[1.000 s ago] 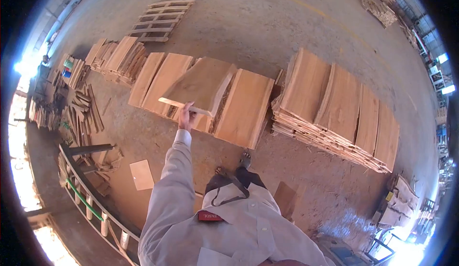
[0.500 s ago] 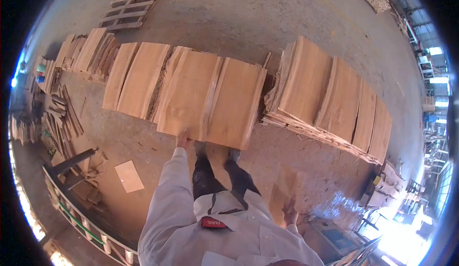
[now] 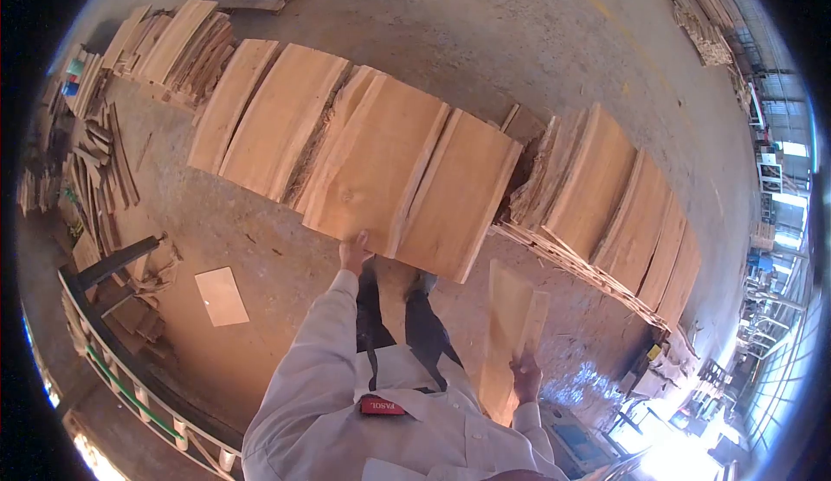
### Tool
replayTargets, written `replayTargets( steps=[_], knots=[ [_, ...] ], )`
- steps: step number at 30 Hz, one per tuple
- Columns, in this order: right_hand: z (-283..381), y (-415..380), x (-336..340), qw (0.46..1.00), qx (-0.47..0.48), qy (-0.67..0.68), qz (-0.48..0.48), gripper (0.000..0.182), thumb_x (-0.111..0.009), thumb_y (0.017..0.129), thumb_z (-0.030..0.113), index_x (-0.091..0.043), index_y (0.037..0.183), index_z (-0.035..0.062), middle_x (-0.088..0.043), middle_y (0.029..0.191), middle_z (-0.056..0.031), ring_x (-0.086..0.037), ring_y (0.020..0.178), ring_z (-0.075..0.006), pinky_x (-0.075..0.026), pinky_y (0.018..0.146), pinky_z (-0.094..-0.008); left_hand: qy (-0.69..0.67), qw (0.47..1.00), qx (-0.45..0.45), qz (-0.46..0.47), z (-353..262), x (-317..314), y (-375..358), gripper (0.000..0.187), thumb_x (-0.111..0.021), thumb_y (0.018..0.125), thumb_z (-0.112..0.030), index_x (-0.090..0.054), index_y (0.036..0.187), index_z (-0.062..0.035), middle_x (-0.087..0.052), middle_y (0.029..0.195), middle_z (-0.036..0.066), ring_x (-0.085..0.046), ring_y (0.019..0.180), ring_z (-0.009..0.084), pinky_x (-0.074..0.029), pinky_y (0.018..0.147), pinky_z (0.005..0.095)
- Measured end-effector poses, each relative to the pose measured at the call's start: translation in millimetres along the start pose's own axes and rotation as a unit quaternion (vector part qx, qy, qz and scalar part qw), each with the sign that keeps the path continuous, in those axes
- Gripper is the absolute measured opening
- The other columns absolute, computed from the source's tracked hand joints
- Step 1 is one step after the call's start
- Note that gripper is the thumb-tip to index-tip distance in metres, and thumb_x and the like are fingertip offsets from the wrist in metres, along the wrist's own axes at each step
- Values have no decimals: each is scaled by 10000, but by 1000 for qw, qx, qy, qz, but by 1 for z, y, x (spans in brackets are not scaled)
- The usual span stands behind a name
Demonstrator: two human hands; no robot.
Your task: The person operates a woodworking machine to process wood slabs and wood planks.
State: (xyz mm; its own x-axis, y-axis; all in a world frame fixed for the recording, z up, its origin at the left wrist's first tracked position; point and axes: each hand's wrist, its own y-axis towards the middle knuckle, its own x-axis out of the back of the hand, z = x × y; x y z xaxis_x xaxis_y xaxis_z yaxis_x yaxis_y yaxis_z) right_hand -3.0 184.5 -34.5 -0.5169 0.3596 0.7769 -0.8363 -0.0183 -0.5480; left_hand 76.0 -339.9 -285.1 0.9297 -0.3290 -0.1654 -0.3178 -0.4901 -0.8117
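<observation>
At the far left, loose offcuts lay on the concrete floor. The left hand rested on the near edge of the top veneer sheet on the middle stack, fingers curled over its rim; half a second before, it had touched the same edge lower in view. The sheet looked thin, light and stiff but liable to split, best gripped at an edge. To the right, the right hand clasped a narrower sheet upright, raised higher than earlier. A further stack stood beyond.
</observation>
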Motion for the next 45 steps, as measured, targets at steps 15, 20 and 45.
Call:
replayTargets(
  steps=[15, 20, 45],
  knots=[
    [210, 2, 40, 994, 77, 75, 20, 391, -767, 803, 139, -648, 1131, -39, -736, 1017, -139, -701, 938, -212, -522, 847, -335, -20, 999, 15, 39, -16, 1, 20, 343, -699, 925, -233, -614, 1189, -31, -683, 1080, 119, -702, 893, 263, -624, 739, 417],
    [241, 2, 50, 987, 111, 118, 1, 388, -763, 790, 114, -650, 1122, -51, -736, 1006, -137, -693, 932, -207, -523, 837, -338, -14, 1000, 23, 11, 14, 28, 44, 362, -722, 909, -242, -618, 1183, -30, -680, 1035, 106, -700, 837, 243, -616, 689, 403],
    [447, 81, -62, 913, 205, 333, 117, 219, -758, 829, 136, -665, 964, -9, -655, 853, -14, -589, 733, -88, -453, 652, -248, 15, 979, 149, 142, -16, 64, 23, 530, -562, 962, -512, -576, 1165, -22, -665, 947, 107, -640, 900, 221, -481, 785, 376]
  ],
)
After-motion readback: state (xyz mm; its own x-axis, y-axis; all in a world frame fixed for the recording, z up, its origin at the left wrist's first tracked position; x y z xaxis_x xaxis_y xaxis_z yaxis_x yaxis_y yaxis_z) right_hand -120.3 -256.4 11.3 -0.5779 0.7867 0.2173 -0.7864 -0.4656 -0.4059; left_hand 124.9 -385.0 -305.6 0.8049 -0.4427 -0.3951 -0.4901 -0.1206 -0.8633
